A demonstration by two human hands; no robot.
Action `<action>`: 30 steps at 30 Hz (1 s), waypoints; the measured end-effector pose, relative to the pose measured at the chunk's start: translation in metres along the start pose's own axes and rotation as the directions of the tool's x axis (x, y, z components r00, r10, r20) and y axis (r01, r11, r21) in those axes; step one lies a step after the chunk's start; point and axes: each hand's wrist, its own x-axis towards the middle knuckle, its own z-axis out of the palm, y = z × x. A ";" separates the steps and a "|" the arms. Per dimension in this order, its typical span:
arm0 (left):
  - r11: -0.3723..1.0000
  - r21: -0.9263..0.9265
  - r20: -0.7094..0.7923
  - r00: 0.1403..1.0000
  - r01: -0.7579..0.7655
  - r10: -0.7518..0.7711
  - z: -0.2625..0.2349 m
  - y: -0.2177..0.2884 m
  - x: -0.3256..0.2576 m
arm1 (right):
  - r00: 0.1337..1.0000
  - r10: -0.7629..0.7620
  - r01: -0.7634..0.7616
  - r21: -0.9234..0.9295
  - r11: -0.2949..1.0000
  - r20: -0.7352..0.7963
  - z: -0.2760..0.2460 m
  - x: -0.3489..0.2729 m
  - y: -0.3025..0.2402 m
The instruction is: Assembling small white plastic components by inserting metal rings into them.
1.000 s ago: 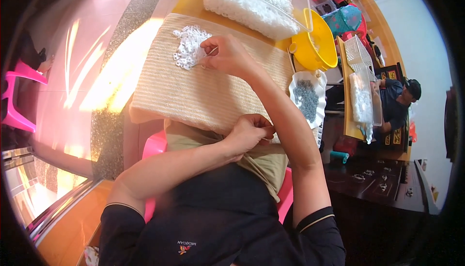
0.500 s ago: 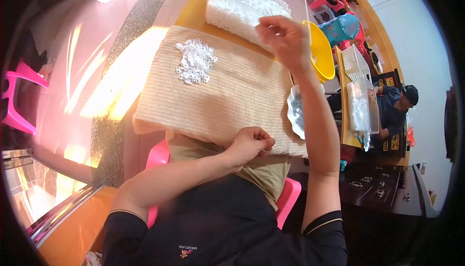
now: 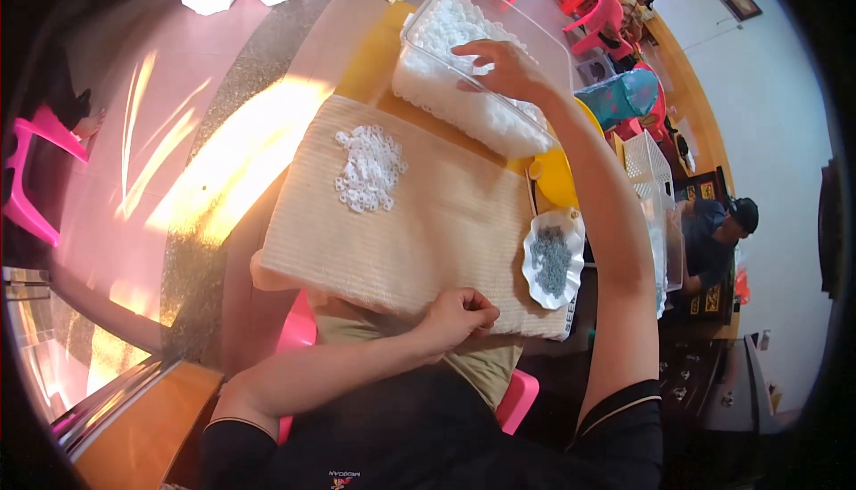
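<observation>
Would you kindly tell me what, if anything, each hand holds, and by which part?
Nothing shows held in the right hand; the left hand is curled, so any hold there cannot be told.

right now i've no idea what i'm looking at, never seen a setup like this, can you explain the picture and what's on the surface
There's no robot: these are a person's own bare hands, seen by a wide fisheye camera on their head looking down, so straight edges bend. On the tan ribbed cloth lie a pile of small white pieces and, toward the right, a white scalloped dish with tiny grey pieces. The left hand rests by the near edge, fingers curled; whether it pinches something is hidden. The right hand is over a clear tub of white pieces, fingers spread; I can't make out anything held.
</observation>
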 end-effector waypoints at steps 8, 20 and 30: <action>0.994 0.092 0.025 0.998 0.050 -0.053 -0.003 -0.004 0.006 | 0.972 -0.224 0.209 -0.180 0.961 -0.066 0.024 0.054 -0.003; 0.998 0.063 0.046 0.998 0.030 -0.033 -0.006 -0.006 0.011 | 0.995 -0.100 0.103 -0.206 0.973 0.022 0.012 0.037 -0.013; 0.998 0.014 0.052 0.997 0.063 -0.064 -0.005 -0.003 0.006 | 0.996 -0.028 0.047 -0.228 0.972 0.089 0.017 0.025 -0.003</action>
